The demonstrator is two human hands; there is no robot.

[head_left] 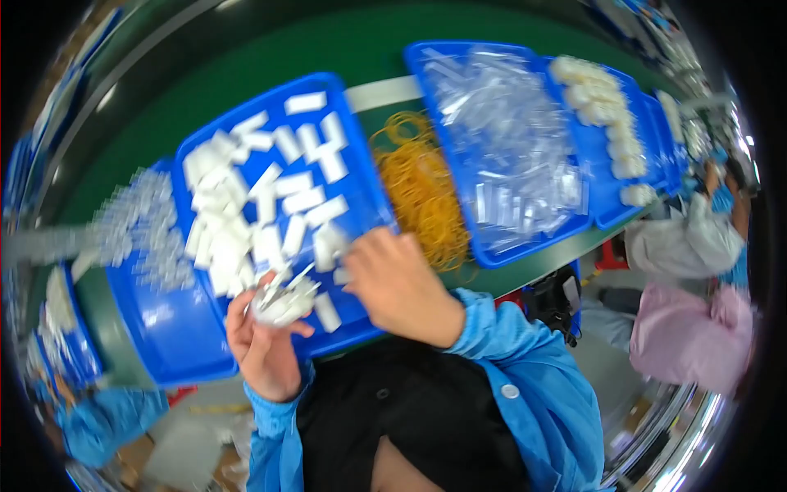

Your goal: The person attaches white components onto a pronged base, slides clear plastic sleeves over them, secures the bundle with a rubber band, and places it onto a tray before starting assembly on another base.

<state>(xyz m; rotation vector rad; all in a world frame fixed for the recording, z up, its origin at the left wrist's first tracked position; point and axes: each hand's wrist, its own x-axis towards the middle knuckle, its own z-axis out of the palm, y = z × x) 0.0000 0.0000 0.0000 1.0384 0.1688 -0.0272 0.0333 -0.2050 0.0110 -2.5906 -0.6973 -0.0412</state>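
My left hand (268, 354) is closed round a bunch of white strips (283, 307), held upright at the near edge of a blue tray (357, 193). Flat white rectangular pieces (300, 200) lie scattered over that tray, with a denser heap on its left side. Over the tray's near right corner is my right hand (403, 287), its fingers pointing left toward a few loose white pieces. Motion smears those fingertips, so whether they grip anything does not show.
Right of the tray lies a pile of yellow rubber bands (420, 197). Beyond it, one blue tray holds clear plastic pieces (512, 123), another cream-white bundles (602, 98). At left, clear small parts (143, 225) heap over another blue tray (176, 336). Other people (689, 328) work at right and lower left.
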